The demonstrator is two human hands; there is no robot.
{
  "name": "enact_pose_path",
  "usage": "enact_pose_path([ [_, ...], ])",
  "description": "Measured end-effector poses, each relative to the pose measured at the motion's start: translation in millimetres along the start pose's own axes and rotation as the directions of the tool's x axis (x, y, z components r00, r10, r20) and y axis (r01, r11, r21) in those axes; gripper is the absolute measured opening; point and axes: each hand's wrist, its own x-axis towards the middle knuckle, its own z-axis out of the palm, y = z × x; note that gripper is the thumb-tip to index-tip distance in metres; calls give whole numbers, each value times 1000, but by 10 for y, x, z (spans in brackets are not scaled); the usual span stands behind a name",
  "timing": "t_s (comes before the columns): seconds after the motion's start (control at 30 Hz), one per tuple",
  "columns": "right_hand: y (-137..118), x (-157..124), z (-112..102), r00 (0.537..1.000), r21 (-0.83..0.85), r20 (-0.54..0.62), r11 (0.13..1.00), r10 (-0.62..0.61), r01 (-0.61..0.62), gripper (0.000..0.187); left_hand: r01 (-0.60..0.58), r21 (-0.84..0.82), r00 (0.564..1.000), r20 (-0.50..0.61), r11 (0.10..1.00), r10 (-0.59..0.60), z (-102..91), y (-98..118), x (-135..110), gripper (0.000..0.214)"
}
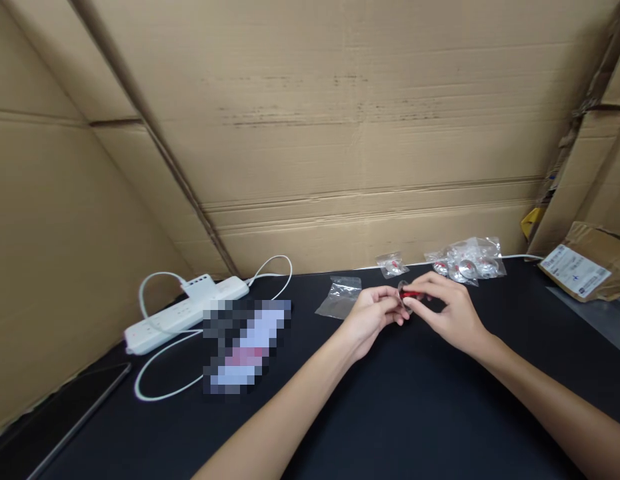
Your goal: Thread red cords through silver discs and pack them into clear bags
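Step in hand, apparently: red-and-silver disc (409, 293) is worked with both hands, over the black surface (415, 413). Disc is pinched by fingers of left hand (373, 313) and right hand (449, 309); steady hold seems called for next. Counted: one disc, one flat clear bag (341, 298), one lone packet (393, 265), one power strip (190, 316); clustered packets (467, 261) can't be counted.

Behind the black table (465, 413), cardboard walls (365, 153), smudged dark in places. At left, a white power strip (187, 313) with a charger (200, 288) on it and a looping white cable (146, 399); nearby, a pixelated thing (250, 347). At far right, a labelled box (601, 243); near it, something yellow (531, 222).
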Motion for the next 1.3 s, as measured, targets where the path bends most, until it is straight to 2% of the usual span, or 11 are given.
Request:
enact_pose_path([
  [0.13, 24, 17, -10, 996, 105, 55, 991, 75, -81, 55, 8, -19, 999, 37, 1000, -7, 18, 15, -2, 15],
  [0.23, 55, -2, 6, 985, 188, 135, 974, 104, -128, 44, 16, -12, 998, 58, 1000, -16, 15, 15, -7, 17],
  [0.4, 78, 10, 33, 963, 360, 134, 895, 232, -265, 36, 5, -13, 999, 37, 1000, -5, -46, 14, 12, 14],
  [0.6, 71, 53, 33, 879, 605, 236, 645, 414, -466, 34, -1, 85, 999, -49, 996, 5, -39, 8, 20, 13],
  [0.7, 53, 37, 10, 775, 669, 440, 411, 453, -620, 30, 8, 133, 999, -41, 991, -2, 23, 2, -3, 9],
  [0.8, 54, 14, -22, 672, 634, 657, 234, 342, -737, 26, 17, 152, 999, -38, 988, -11, 67, -10, -23, 8],
  [0.87, 65, 9, -46, 656, 629, 703, 193, 273, -753, 22, 21, 171, 998, -54, 985, -12, 74, -21, -26, 8],
  [1.03, 104, 35, -90, 682, 661, 686, 174, 255, -730, 20, 31, 305, 997, -82, 952, -6, 35, -44, -3, 6],
  [1.13, 121, 58, -93, 687, 682, 647, 154, 332, -716, 28, -69, 618, 977, -118, 783, 180, -27, -66, 7, 13],
  [1.23, 145, 74, -89, 662, 698, 596, 115, 455, -707, 26, -135, 907, 907, -49, 400, 418, -107, -118, 7, 17],
  [1.3, 170, 79, -88, 645, 709, 564, 98, 517, -699, 23, -114, 968, 899, 4, 225, 438, -144, -173, 3, 23],
])
